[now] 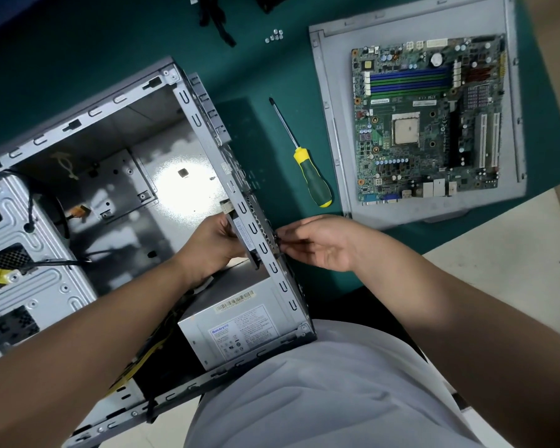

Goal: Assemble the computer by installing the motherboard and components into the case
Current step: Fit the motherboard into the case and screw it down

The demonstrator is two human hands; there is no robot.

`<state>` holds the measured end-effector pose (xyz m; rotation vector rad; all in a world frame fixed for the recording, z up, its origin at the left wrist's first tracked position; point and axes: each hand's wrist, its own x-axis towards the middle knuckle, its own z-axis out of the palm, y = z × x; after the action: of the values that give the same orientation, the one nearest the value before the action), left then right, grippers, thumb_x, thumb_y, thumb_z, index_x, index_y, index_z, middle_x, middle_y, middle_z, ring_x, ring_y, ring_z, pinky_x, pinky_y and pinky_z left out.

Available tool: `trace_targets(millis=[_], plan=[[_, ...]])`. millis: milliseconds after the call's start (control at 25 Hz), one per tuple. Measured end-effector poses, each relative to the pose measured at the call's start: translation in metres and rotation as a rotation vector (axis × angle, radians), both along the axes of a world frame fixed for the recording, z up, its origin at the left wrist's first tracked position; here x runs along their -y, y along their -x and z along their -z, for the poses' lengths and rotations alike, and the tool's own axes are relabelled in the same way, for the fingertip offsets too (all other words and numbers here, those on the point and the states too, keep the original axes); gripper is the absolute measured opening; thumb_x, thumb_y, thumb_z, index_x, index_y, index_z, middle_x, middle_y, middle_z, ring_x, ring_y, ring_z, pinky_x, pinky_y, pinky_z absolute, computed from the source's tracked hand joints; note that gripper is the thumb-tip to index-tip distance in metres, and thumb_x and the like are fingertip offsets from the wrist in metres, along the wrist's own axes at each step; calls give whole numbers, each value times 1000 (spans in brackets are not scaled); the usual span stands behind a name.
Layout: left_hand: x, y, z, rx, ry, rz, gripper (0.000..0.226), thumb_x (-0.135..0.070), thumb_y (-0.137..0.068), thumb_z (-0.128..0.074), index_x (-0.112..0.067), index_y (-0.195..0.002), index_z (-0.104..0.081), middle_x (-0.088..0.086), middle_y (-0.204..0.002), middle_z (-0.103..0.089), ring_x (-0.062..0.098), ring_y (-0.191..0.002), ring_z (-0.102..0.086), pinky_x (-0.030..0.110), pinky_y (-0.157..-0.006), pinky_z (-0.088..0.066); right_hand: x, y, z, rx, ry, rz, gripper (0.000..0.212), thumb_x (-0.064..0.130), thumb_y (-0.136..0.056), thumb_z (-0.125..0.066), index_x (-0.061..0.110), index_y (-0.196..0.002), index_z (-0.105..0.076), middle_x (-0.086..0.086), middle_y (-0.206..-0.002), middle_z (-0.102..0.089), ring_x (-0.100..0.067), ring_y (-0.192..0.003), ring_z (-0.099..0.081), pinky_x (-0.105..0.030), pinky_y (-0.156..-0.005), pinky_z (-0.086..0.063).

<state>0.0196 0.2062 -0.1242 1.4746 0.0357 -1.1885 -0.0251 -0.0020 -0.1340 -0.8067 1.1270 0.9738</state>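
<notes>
Both forearms are reaching out from under the camera over a white shirt (320, 399) toward the rear wall of the open computer case (88, 202), which is lying on its side on the green bench (78, 43), its near corner hanging over the bench edge against the person's body. Inside the case, the left hand (212, 244) is curling its fingers round a dark fan-like part (244, 236) held against the inner face of the perforated rear wall, so that grip is grasping the part. Outside the wall, the right hand (314, 242) is pinching its fingertips (285, 242) together on something small and dark at the wall; what that item is cannot be told. A grey power supply (240, 324) with a barcode label is sitting in the near corner of the case, just below the hands. Beside the case, a screwdriver (301, 156) with a green and yellow handle is lying on the bench, untouched. Further right, well apart from the case, the motherboard (427, 121) is lying flat on the grey side panel (337, 76). A few small silver screws (274, 36) are resting near the panel's far corner, next to black cables (217, 21).
</notes>
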Motion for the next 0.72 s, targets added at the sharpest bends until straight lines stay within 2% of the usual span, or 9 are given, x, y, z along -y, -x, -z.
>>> trace_targets(millis=[320,440,600,720], plan=[[-2,1,4,-18,22,-5,52,26,-81,-61,-22,-70,-79,0,-73,-76,13,-70,-73,21,-65,-56,-6,-5,0,-16,54,-82,15,1,-92,-72,12,-82,-71,-2,-66,-71,-7,-54,-65,-16,-52,-54],[-3,1,7,-9,-3,-31,48,26,-81,-63,-18,-73,-81,4,-78,-77,16,-75,-74,26,-70,-59,-6,-9,0,-24,52,-124,14,3,-93,-72,13,-82,-71,-1,-65,-70,-6,-52,-63,-14,-51,-53],[-3,2,9,-18,-4,-26,47,23,-84,-63,-19,-73,-80,2,-78,-77,15,-75,-73,25,-69,-58,-9,-4,-6,3,82,-42,15,0,-92,-71,11,-83,-70,-2,-68,-72,-8,-56,-66,-17,-56,-57],[-5,3,14,2,-17,-37,37,23,-83,-65,-11,-78,-78,5,-81,-78,17,-77,-74,25,-70,-58,-8,5,-13,96,110,55,13,-2,-96,-66,8,-89,-70,-9,-78,-74,-15,-63,-70,-22,-61,-60]])
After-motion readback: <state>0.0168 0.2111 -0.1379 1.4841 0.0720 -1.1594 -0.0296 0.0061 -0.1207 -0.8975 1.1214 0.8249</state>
